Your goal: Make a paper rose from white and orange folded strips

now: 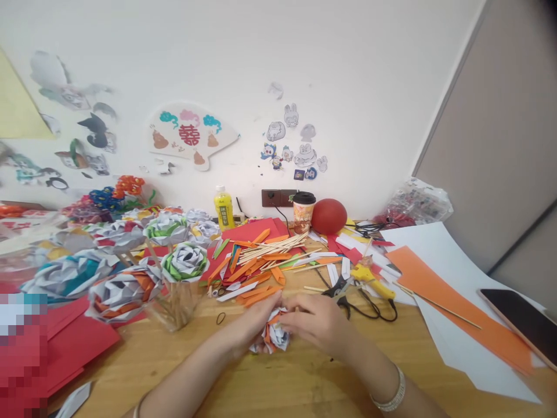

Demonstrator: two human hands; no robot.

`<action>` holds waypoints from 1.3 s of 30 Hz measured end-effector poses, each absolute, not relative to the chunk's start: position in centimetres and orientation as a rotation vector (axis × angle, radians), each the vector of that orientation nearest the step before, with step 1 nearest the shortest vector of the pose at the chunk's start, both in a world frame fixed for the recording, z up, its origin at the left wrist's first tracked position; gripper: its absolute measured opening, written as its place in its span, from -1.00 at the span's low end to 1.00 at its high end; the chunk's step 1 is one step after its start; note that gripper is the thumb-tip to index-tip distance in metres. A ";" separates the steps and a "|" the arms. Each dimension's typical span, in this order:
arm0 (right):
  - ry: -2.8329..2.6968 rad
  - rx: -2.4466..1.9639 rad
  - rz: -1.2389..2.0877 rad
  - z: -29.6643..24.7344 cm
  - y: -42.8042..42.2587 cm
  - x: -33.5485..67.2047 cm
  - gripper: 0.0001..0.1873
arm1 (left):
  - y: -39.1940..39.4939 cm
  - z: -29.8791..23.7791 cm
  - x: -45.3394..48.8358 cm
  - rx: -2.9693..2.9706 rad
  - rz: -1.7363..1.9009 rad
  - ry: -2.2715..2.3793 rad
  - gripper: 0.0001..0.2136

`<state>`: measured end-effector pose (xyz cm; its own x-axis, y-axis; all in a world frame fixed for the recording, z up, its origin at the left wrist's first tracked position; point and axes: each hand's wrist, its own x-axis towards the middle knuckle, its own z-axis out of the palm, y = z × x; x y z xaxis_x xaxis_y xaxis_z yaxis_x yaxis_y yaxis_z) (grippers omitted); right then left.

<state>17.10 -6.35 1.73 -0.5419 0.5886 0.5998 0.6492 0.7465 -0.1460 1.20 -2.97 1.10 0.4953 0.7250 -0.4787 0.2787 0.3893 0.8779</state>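
Both my hands meet at the middle of the wooden table (300, 389) around a small paper flower (275, 337) of white, grey and orange folds. My left hand (252, 327) curls round its left side with the fingers closed on it. Over its right side, my right hand (317, 322) presses with bent fingers; a beaded bracelet (391, 397) is on that wrist. Just beyond the hands lie orange paper strips (256, 278) and a bundle of thin wooden sticks (274, 247).
Finished paper roses (185, 261) on sticks stand in a clear cup at left, more behind. Red paper sheets (73, 342) lie lower left. Scissors (339, 290), a yellow glue gun (374, 281), a yellow bottle (223, 209), a paper cup (303, 212), a red ball (329, 216). A phone (522, 325) lies right.
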 end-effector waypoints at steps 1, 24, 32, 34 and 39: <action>-2.316 -0.888 -0.172 1.6 -6.3 17.1 -0.87 | -3.0 1.1 1.2 1.185 0.350 1.069 -0.56; -2.411 -0.747 -0.767 1.0 -5.6 18.4 -0.87 | -2.6 0.3 1.4 1.177 0.545 0.937 -0.85; -2.294 -0.830 -0.776 0.4 -5.0 18.4 -0.87 | -2.8 0.7 1.4 1.185 0.531 0.918 -0.83; -2.290 -0.823 -0.763 0.5 -5.1 18.3 -0.86 | -2.9 1.0 1.4 1.192 0.523 0.911 -0.81; -2.276 -0.780 -0.811 0.6 -5.6 18.2 -0.90 | -3.3 1.8 1.5 1.243 0.547 0.884 -0.77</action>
